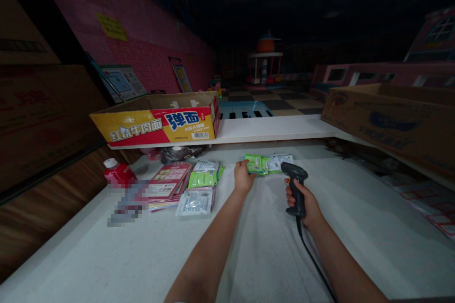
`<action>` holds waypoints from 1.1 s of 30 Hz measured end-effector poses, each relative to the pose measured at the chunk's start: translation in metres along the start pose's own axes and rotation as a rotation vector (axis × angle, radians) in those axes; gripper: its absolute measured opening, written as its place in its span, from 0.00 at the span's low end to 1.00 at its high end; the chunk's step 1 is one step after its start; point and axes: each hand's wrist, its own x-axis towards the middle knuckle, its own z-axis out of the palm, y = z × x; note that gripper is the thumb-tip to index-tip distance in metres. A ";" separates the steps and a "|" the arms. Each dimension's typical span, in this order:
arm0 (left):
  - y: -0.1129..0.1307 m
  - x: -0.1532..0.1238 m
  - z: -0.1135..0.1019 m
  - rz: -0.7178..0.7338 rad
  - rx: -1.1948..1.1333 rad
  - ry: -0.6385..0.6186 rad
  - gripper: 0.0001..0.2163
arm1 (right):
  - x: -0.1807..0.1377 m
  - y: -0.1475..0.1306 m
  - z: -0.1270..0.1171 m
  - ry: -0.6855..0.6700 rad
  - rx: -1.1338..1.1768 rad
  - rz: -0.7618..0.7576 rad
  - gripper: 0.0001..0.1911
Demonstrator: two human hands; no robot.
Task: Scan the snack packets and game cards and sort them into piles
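Observation:
My left hand [243, 176] is closed on the near end of a green packet [256, 164] that lies on the white counter [270, 246]. More green and white packets [279, 161] lie just to its right. My right hand [304, 201] grips the handle of a black barcode scanner [296, 184], whose head points toward those packets. The scanner's black cable [313, 260] trails back along my right forearm.
Piles of flat packets [194, 187] and red-printed sheets [167, 184] lie left of my hands, beside a red bottle [117, 173]. A yellow-and-red noodle carton [159, 120] stands on the raised shelf [270, 130]. A brown carton [391, 123] sits at right.

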 end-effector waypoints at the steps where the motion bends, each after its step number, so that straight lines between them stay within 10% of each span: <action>1: 0.002 0.002 0.002 0.005 -0.010 0.005 0.27 | 0.000 0.000 0.000 0.001 0.003 -0.001 0.23; 12: 0.009 0.002 0.016 0.004 0.039 0.012 0.26 | 0.000 0.000 0.000 -0.001 0.013 0.004 0.23; 20: -0.022 -0.004 -0.045 -0.010 0.186 0.103 0.18 | -0.002 0.000 -0.004 -0.009 0.013 0.027 0.20; 25: -0.049 0.000 -0.090 -0.255 0.450 0.205 0.15 | -0.004 0.001 -0.005 -0.005 0.012 0.036 0.19; 33: -0.075 0.010 -0.106 -0.459 0.537 0.192 0.20 | -0.002 0.005 -0.010 -0.008 0.035 0.040 0.18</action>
